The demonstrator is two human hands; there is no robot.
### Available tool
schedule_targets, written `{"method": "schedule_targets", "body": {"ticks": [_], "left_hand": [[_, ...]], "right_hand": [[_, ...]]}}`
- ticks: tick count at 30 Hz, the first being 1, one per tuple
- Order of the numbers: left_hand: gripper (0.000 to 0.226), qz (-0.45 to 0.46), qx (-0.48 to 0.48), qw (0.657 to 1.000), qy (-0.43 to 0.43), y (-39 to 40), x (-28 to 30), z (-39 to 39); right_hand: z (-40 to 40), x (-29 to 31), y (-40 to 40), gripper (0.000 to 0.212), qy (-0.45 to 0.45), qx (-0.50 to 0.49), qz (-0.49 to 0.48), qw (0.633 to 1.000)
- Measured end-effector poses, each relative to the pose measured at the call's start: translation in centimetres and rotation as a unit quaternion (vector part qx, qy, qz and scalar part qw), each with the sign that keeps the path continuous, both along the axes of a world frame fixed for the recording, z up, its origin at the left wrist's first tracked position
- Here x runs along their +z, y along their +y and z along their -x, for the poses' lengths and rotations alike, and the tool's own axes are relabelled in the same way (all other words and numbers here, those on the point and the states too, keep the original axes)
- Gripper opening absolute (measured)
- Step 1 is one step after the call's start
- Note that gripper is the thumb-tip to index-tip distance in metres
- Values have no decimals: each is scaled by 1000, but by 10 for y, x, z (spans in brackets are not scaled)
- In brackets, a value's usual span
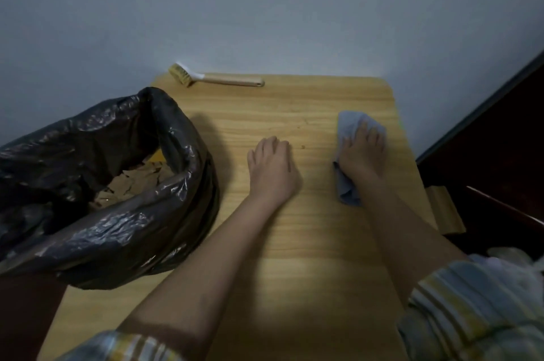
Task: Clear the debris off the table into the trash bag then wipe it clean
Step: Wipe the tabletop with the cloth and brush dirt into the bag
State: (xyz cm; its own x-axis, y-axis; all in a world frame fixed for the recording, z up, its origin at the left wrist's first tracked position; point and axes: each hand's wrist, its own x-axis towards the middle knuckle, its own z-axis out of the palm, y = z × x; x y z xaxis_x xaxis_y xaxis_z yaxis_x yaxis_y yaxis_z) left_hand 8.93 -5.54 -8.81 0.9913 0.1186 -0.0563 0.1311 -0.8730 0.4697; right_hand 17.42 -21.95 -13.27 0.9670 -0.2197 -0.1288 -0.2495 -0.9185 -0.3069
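A light wooden table [294, 228] fills the middle of the view. My right hand [364, 151] lies flat on a blue-grey cloth [347, 187] near the table's right edge, fingers spread over it. My left hand [272, 166] rests on the bare wood in the middle, fingers loosely bent, holding nothing. A few tiny dark specks [303, 147] lie on the wood just beyond my left hand. An open black trash bag [126, 213] stands at the table's left side, with brown scraps [132, 181] inside it.
A wooden-handled brush [217, 78] with pale bristles lies along the table's far edge by the wall. A dark cabinet [485, 160] stands to the right, with a tan piece of cardboard [447, 210] wedged beside the table.
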Motion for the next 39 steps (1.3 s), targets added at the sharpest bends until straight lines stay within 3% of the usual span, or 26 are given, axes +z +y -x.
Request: {"method": "schedule_targets", "body": {"ticks": [4,8,13,18,20,24,27,29,35,39], "left_hand": [[42,8,32,999,3,3,-12,-6],[43,16,53,998,-6,7,-14,-10],[46,10,65,997,-27,17,-10,-9],[47,34,74,996,-31,20,-3,-9],[46,28,76,996,-33,21,-3,-9],[46,15,90,996,-20,23,-4,-5],[50,-17,82,996,10,21,-10,-2],[52,-38,77,996,33,21,-16,-2],[54,-35,86,995,48,20,-23,-15],[64,-43,93,994,41,15,-14,-37]], "right_hand": [[-42,7,16,51,-4,67,2,998],[-58,8,46,45,7,136,-87,987],[-21,9,70,42,-9,322,-134,937],[21,15,54,38,-24,395,-169,903],[17,22,49,39,-51,368,-193,908],[-25,33,30,43,-123,155,-188,962],[-59,26,28,43,-77,80,-151,982],[-75,18,37,44,-20,59,-58,996],[-117,12,75,47,41,90,24,995],[-119,15,84,49,19,212,78,974]]}}
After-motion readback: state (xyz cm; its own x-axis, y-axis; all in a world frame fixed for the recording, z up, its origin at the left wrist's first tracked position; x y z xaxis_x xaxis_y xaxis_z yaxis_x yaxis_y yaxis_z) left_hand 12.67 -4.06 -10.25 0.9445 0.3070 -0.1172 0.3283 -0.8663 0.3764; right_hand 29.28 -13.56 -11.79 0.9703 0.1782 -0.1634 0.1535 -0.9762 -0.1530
